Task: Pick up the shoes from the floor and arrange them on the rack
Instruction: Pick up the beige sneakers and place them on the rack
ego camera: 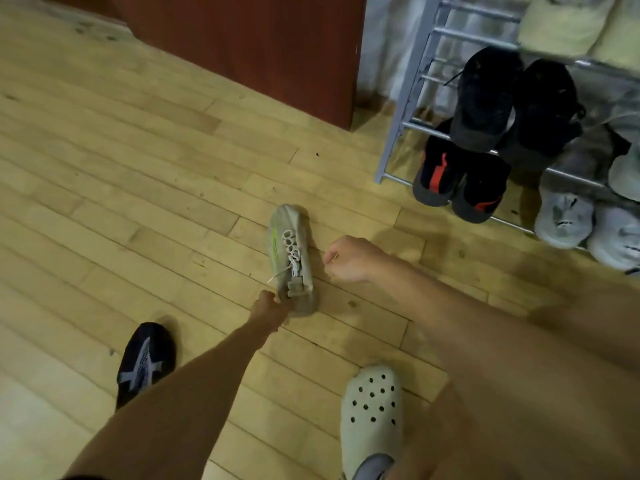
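A worn grey sneaker (pixel 292 251) with white laces and a yellow-green side stripe lies on the wooden floor, toe pointing away. My left hand (pixel 271 306) grips its heel end. My right hand (pixel 349 259) hovers just right of the sneaker, fingers curled shut, apparently pinching a lace tip. The metal shoe rack (pixel 403 109) stands at the upper right, with black shoes (pixel 512 105), black-and-red shoes (pixel 457 181), grey shoes (pixel 568 213) and pale yellow shoes (pixel 568 22) on its shelves.
A dark blue sneaker (pixel 145 362) sits on the floor at the lower left. A pale clog (pixel 370 417) is at the bottom centre. A red-brown wooden cabinet (pixel 263 46) stands left of the rack.
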